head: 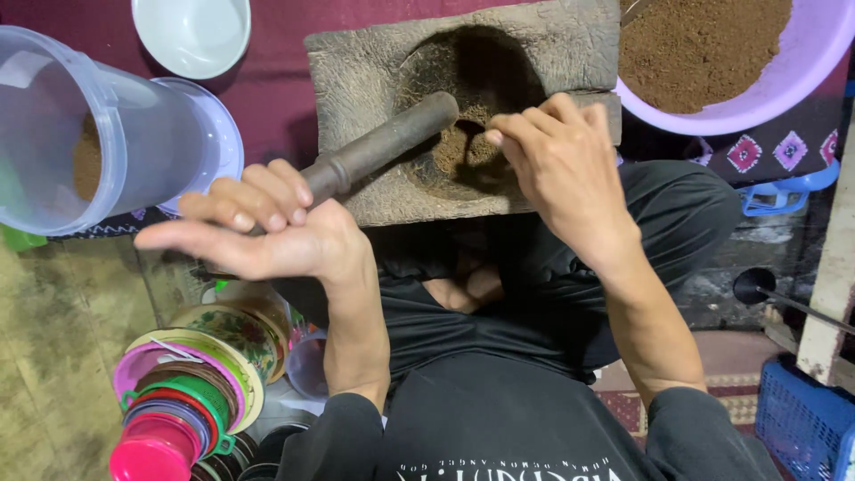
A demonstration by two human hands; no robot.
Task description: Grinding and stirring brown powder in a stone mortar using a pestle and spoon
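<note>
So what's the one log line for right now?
left hand: holds pestle | right hand: fingers in brown powder | stone mortar: pestle tip inside

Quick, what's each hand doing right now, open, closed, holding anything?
Left hand: closed loosely around the dark cylindrical pestle, thumb extended.
Right hand: holding nothing, fingertips curled down into the brown powder in the rough stone mortar.

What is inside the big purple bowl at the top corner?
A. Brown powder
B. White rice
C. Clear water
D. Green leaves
A. The purple bowl is filled with fine brown powder, the same kind of brown stuff that sits in the hollow of the stone mortar where the right hand is reaching.
</note>
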